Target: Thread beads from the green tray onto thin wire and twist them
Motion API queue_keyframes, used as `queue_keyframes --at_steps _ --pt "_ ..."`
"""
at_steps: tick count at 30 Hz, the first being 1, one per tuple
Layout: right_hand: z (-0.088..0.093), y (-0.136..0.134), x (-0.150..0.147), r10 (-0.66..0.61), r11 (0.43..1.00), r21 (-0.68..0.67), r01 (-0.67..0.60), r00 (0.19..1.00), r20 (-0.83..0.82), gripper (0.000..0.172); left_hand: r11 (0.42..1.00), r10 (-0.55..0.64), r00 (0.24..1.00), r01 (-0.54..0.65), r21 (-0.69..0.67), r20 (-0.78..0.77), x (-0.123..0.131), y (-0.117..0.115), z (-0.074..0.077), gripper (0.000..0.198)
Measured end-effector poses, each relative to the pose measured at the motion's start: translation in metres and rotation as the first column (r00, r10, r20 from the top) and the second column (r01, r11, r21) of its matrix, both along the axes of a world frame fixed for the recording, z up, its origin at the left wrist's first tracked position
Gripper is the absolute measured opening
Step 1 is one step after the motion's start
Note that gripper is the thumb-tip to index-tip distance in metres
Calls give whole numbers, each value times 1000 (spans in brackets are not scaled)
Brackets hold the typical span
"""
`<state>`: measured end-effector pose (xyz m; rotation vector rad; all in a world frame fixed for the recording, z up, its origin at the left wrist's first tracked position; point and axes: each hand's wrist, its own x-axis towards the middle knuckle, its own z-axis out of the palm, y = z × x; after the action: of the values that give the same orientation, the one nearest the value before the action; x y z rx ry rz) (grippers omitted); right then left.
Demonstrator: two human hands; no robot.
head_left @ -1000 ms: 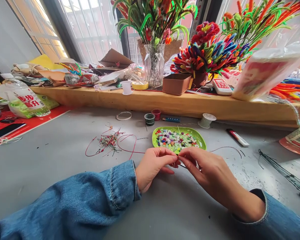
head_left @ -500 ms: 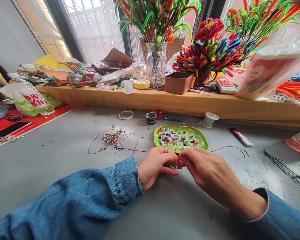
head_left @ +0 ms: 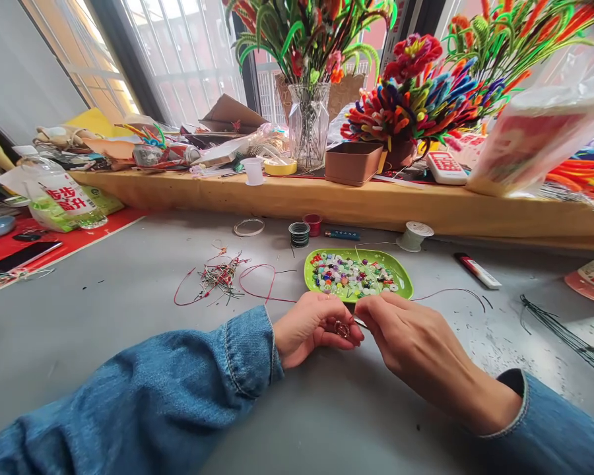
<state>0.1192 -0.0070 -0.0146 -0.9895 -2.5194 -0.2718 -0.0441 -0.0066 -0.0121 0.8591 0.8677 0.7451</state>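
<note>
My left hand [head_left: 313, 328] is closed, with a small glassy, pinkish loop [head_left: 341, 328] held in its curled fingers; whether it is made of beads or wire is too small to tell. Close beside it, my right hand [head_left: 416, 343] pinches with thumb and forefinger. A thin, shiny sliver shows under its fingertips, its kind unclear. A dark red cord [head_left: 257, 266] runs from the left toward my fingers, and a similar cord [head_left: 448, 291] comes out on the right. Just beyond both hands lies a green tray [head_left: 406, 280] of mixed coloured beads [head_left: 346, 274].
Cord scraps [head_left: 222, 277] lie to the left. Behind are a green spool [head_left: 299, 233], a red spool [head_left: 313, 224], a white spool [head_left: 416, 236] and a bangle-like ring [head_left: 249, 227]. A marker-like stick [head_left: 476, 271] and dark cords [head_left: 564, 333] lie right. A cluttered ledge [head_left: 218, 196] borders the back.
My left fingers have turned and opened up slightly, showing more of the glassy loop. My right fingertips have drawn a little apart from the left, and a shiny sliver now shows beneath them.
</note>
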Motion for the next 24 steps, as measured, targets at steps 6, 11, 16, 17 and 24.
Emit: queue_keyframes --at_steps 6,11,16,17,24 --pt "-1 3 -1 -59 990 -129 49 996 -74 11 1000 -5 999 6 -6 38 -1 1 -2 14" --pt "-2 -1 1 -144 937 -336 94 981 -129 12 996 -45 998 47 75 -38 -3 3 -5 22" --pt "-1 -4 0 -221 883 -454 117 958 -183 12 989 -88 990 100 108 -110 -3 3 -8 23" --pt "0 -4 -1 -233 861 -499 94 946 -224 13 987 -99 988 113 116 -121 -3 3 -8 22" --pt "2 -8 -6 -334 884 -452 119 838 -431 27 990 37 998 -45 135 58 -3 14 10 12"
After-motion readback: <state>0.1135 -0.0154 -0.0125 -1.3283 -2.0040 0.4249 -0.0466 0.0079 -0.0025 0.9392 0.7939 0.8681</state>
